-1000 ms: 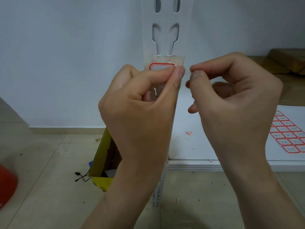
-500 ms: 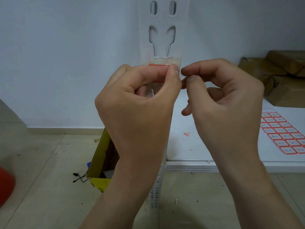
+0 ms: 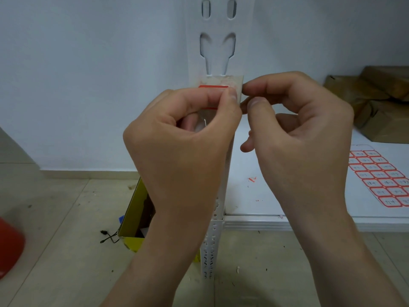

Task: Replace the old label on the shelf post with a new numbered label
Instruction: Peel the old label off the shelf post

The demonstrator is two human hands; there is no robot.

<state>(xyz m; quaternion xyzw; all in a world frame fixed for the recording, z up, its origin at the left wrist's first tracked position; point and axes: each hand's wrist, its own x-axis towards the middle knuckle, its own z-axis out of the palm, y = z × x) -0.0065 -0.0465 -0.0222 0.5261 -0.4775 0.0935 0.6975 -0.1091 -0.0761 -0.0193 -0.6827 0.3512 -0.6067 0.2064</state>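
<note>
Pressing a red-bordered label [image 3: 213,87] against the white shelf post [image 3: 218,41], the left hand [image 3: 181,147] has its forefinger and thumb closed together on the label's right edge, covering most of it. The right hand [image 3: 296,129] sits just beside it, its thumb and forefinger curled toward each other with a small gap between them; whether they hold anything cannot be told. The label lies on a patch of yellowish residue [image 3: 221,80] just below the post's keyhole slots, which suggests the old label is already off and the new one is going on. Judging from this, what remains is smoothing it flat and letting go; its number is hidden by the fingers.

To the right, a sheet of labels [image 3: 380,178] lies on the white shelf [image 3: 287,220], with small red scraps [image 3: 252,179] near the post and brown paper parcels [image 3: 376,103] further back. Behind the post, an open yellow box [image 3: 132,220] and a thin black cable [image 3: 108,237] rest on the tiled floor [image 3: 55,218], under a plain pale wall [image 3: 88,74]. A red object [image 3: 10,247] shows at the left edge.
</note>
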